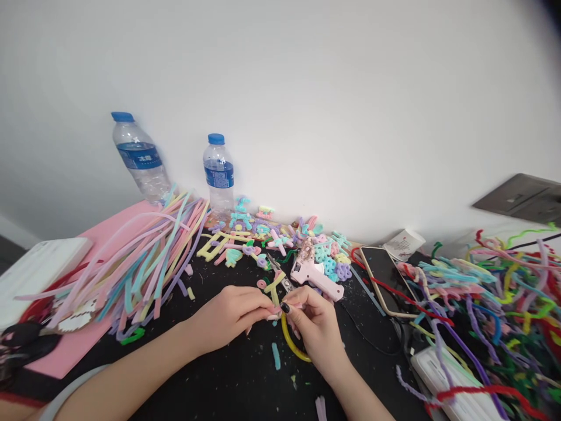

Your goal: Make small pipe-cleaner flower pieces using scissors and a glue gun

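Two hands [232, 316] [313, 324] pinch a small pink fuzzy piece [274, 316]

The left hand [232, 316] and right hand [314, 321] meet over a black tabletop [236, 380], fingertips pinching a small pink fuzzy piece [274, 316]. Near them lie scissors [287, 285] (a yellow handle [288, 339] curves beside the right hand) and a pale pink hot-glue gun [316, 277]. Pastel pipe cleaners [151, 260] fan out leftward; a smartphone [386, 279] lies rightward.

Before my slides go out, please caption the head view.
Left hand and right hand hold a pink piece over a black tabletop, near a glue gun and fuzzy flowers.
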`<state>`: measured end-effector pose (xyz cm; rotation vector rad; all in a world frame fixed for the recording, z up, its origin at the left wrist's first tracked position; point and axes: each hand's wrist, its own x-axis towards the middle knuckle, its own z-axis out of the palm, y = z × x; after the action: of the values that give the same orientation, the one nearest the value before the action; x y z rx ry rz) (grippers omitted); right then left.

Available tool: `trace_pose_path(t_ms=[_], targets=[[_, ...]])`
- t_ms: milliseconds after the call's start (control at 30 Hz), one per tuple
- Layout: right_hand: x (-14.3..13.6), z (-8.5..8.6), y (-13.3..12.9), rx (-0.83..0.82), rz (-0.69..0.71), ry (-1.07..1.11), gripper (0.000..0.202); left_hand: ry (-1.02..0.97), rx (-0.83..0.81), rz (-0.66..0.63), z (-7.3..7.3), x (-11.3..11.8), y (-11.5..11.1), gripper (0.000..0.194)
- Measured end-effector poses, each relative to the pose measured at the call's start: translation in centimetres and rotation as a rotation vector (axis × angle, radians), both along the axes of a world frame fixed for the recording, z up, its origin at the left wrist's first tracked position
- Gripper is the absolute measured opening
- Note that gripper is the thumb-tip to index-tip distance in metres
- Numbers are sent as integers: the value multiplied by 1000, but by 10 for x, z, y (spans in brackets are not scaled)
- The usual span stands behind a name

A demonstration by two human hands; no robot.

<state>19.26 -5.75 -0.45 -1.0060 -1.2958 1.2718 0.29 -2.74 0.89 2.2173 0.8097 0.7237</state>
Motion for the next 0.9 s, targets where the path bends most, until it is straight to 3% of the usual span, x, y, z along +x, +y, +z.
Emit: trace_pose_path(t_ms=[200, 367, 500, 667, 900], targets=[[0, -1, 0, 2, 4, -9, 16, 24, 255, -67, -5, -1, 2, 29], [-1, 0, 0, 1, -6, -33, 18, 99, 250, -69, -4, -2, 0, 34], [-1, 1, 1, 6, -14, -53, 19, 178, 183, -74, 0, 0, -1, 32], [0, 7, 2, 5, 1, -87, 20, 90, -104, -16, 11, 2, 1, 27], [6, 13, 3, 50, 164, -164, 12, 16, -322, -102, 18, -1, 9, 20]])
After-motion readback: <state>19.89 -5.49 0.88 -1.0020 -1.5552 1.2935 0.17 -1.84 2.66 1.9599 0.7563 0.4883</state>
